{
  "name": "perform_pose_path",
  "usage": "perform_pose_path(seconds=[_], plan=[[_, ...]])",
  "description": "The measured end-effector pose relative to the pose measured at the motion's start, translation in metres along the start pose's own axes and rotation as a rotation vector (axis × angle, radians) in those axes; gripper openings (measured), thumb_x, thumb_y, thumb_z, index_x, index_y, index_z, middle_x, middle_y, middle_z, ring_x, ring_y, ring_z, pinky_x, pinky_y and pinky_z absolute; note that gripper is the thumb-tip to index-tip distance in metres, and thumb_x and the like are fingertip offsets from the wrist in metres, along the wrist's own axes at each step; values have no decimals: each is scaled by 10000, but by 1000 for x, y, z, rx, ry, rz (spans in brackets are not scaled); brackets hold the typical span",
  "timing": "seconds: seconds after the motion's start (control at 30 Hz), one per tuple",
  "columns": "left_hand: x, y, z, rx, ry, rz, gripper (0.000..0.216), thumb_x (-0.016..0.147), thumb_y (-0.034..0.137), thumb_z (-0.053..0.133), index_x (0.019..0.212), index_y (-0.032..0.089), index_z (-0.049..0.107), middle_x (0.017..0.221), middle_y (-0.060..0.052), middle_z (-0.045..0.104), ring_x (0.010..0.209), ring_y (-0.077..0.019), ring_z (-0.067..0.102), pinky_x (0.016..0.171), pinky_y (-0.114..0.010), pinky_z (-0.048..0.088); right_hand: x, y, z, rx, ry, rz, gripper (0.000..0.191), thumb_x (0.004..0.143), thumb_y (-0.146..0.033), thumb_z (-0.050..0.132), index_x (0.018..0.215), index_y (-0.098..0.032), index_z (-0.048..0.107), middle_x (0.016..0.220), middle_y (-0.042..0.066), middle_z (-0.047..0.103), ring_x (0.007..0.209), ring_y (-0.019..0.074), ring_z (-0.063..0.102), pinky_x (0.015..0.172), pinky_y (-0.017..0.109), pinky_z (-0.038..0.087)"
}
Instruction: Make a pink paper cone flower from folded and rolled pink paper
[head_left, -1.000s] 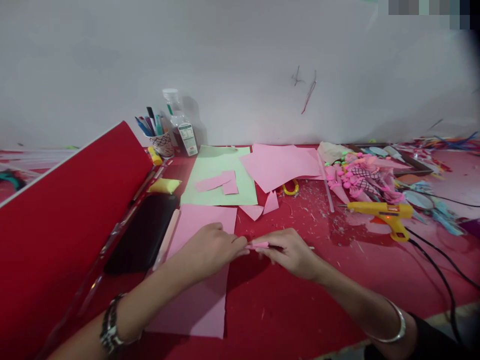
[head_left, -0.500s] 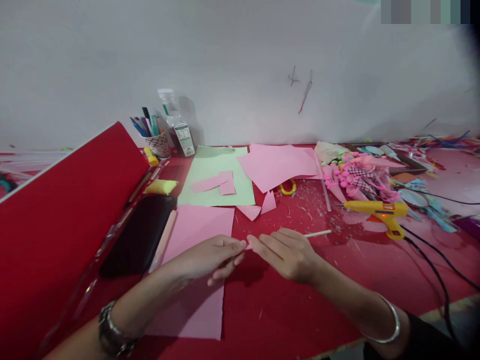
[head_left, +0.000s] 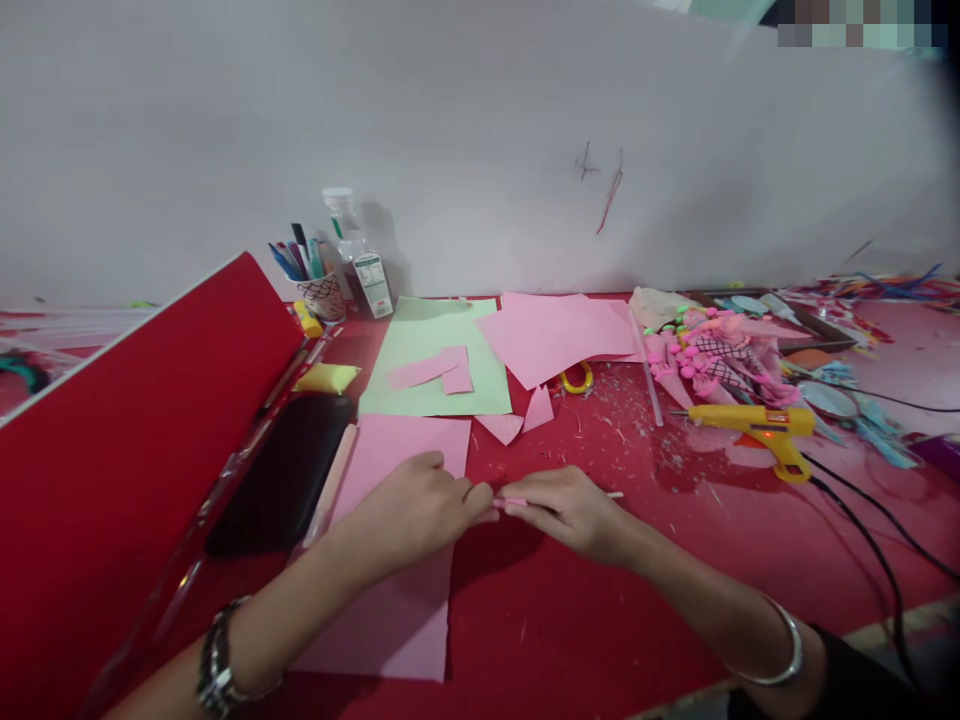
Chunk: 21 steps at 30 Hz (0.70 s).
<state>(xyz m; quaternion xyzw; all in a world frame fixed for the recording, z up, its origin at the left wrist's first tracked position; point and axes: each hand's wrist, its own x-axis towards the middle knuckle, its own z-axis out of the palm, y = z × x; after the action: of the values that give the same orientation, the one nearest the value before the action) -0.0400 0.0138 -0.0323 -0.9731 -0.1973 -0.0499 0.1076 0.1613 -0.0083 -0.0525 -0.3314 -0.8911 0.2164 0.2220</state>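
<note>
My left hand (head_left: 416,505) and my right hand (head_left: 570,510) meet fingertip to fingertip over the red table (head_left: 600,620). Between them they pinch a small pink paper piece (head_left: 510,501) wrapped round a thin stick (head_left: 613,494), whose far end pokes out past my right hand. Both hands are closed on it, low over the table. My left forearm lies across a large pink sheet (head_left: 397,560).
A green sheet (head_left: 439,355) with pink scraps, more pink paper (head_left: 559,335), yellow-handled scissors (head_left: 577,378), a yellow glue gun (head_left: 757,425) with its black cord, a pen cup (head_left: 319,290), a bottle (head_left: 356,255), a black case (head_left: 289,480), a red board (head_left: 112,450) and craft clutter (head_left: 720,350).
Half a second ago my hands were slightly raised with looser fingers and the stick stuck out further. Now they are lowered and pinched tightly together on the pink piece.
</note>
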Motion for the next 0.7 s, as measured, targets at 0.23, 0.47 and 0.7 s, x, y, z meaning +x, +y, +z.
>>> perform_pose_path(seconds=[0.23, 0.47, 0.7], plan=[[5, 2, 5, -509, -109, -325, 423, 887, 383, 305, 553, 158, 434, 440, 47, 388, 392, -74, 315, 426, -226, 180, -5, 2, 4, -529, 85, -159, 256, 895, -210, 327, 947, -112, 558, 636, 19, 597, 540, 115, 531, 471, 235, 333], [6, 9, 0, -1590, -366, -676, 411, 851, 489, 269, 577, 188, 326, 326, 100, 301, 273, -54, 255, 319, -160, 248, -6, -1, 3, -797, 212, -275, 181, 846, -123, 405, 948, -87, 550, 578, 3, 544, 512, 110, 490, 460, 254, 313], [5, 7, 7, -1986, -455, -783, 435, 804, 517, 382, 533, 177, 381, 239, 94, 340, 189, -44, 223, 234, -139, 170, -6, -2, 2, -822, 218, -282, 160, 841, -127, 413, 903, -104, 559, 577, -5, 537, 515, 104, 465, 461, 261, 279]])
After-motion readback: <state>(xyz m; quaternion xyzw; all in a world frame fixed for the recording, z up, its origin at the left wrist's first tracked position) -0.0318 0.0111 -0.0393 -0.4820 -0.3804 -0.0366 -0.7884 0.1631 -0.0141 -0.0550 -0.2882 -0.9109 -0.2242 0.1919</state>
